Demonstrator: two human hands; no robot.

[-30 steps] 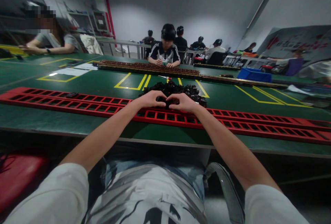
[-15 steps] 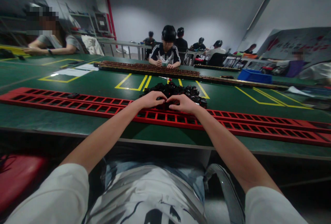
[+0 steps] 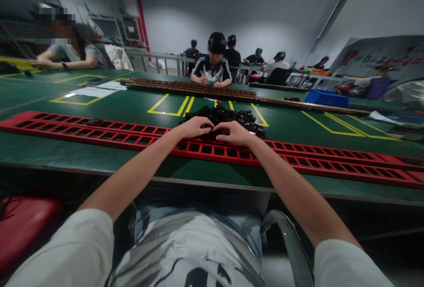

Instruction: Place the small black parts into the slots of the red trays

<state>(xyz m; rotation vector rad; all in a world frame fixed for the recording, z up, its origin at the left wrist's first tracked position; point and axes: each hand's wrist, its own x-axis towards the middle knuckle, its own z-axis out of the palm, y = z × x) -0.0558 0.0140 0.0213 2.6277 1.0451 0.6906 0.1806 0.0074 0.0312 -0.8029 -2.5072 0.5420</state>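
Left hand [image 3: 196,127] and right hand [image 3: 234,132] curl at black parts [image 3: 243,116], heaped probably for easy reach; unclear whether gripping.

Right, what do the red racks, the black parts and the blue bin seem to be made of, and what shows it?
Red racks: plastic or painted metal, satin; even colour and soft sheen fit either.
Black parts: probably plastic, fairly glossy; small bright glints show, but detail is too fine to settle it.
Blue bin: likely plastic, low sheen; one even blue covers its sides.
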